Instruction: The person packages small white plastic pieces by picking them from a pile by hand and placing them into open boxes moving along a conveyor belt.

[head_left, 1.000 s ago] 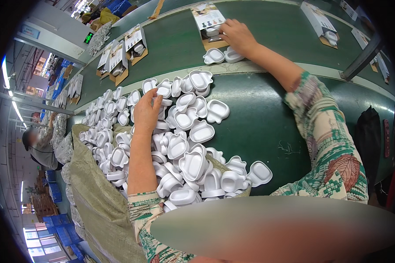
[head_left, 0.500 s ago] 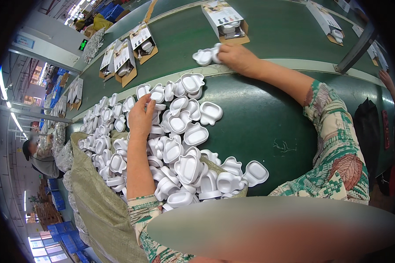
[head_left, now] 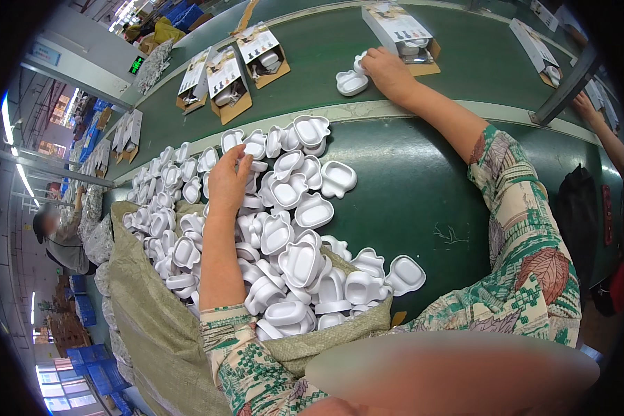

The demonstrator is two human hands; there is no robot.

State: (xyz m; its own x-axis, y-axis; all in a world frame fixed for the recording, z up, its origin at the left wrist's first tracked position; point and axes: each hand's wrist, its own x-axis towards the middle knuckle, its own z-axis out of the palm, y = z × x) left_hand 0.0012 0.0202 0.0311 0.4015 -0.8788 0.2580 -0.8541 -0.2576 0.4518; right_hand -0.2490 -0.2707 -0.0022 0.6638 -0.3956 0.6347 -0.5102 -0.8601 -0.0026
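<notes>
My right hand (head_left: 391,75) reaches over the green conveyor belt, its fingers closed on a small white plastic dish (head_left: 359,64). Against it, at the fingers' left, another white dish (head_left: 351,84) sits on the belt. A printed open-ended box (head_left: 403,31) with white pieces in its mouth stands just beyond this hand. My left hand (head_left: 229,182) rests at the far side of a heap of similar white dishes (head_left: 300,263), rounded and shallow with wavy lobed ends. Its fingers are loosely bent and apart, close to the dishes; its palm side is hidden.
An olive woven sack (head_left: 145,305) lies under the heap at the near left. More printed boxes (head_left: 223,78) stand on the belt at the far left. A metal post (head_left: 568,87) rises at the right. Another person's arm (head_left: 600,125) shows at the right edge.
The boxes on the belt have shifted to the right. My right hand has moved right and slightly away with the white dishes. My left hand has hardly moved.
</notes>
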